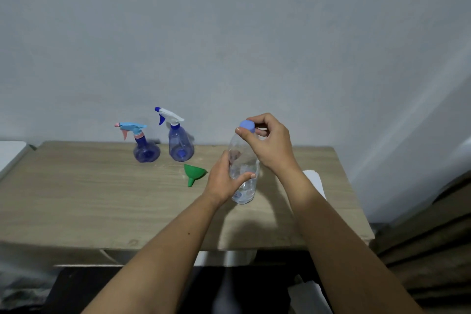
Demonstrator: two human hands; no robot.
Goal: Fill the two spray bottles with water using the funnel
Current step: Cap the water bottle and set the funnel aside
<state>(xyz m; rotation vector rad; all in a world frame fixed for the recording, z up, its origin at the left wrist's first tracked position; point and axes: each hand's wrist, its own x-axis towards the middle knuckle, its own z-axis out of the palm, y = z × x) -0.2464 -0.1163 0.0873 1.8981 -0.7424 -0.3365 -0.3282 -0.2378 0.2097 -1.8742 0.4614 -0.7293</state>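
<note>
1. Early stage, by the look of it: clear plastic water bottle (244, 173) upright on the pale wood-grain desk (76, 199), gripped round its middle by the left hand (225, 180), fingers and thumb curled about the body.
2. Right hand (267, 143) above, fingertips pinching the light blue screw cap (247, 126); cap seated on the neck, so probably being unscrewed (not yet off).
3. Green plastic funnel (193, 173) lying on its side on the desk, just left of the water bottle, spout toward the near edge; untouched, in no bottle.
4. Further back and left, both targets standing upright: squat blue translucent spray bottle with pink-and-light-blue trigger head (145, 145), and beside it the taller blue translucent spray bottle with white-and-dark-blue trigger head (178, 140). Both trigger heads screwed on; no water level discernible in either.
5. Left to do, judging from this: cap off, both spray heads off, funnel seated, pouring twice, heads back on.
6. Small bluish label patch low on the water bottle, too blurred to read; no other writing legible.
</note>
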